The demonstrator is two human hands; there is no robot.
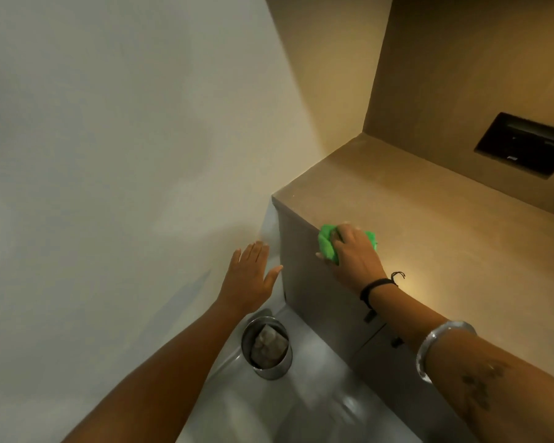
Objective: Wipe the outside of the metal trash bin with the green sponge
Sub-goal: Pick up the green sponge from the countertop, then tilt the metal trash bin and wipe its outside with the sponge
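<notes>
The metal trash bin (271,369) stands on the grey floor in the corner, below both arms, round and shiny with crumpled paper inside. The green sponge (327,243) lies on the front edge of a brown ledge, well above the bin. My right hand (352,251) rests on top of the sponge, its fingers curled around it. My left hand (253,274) is held flat against the pale wall, fingers spread, holding nothing, just above the bin.
The brown ledge (429,225) runs along the right, with a dark flush panel (522,145) set in the wall behind it. A pale wall (109,155) fills the left. Grey floor (301,410) lies between wall and ledge front.
</notes>
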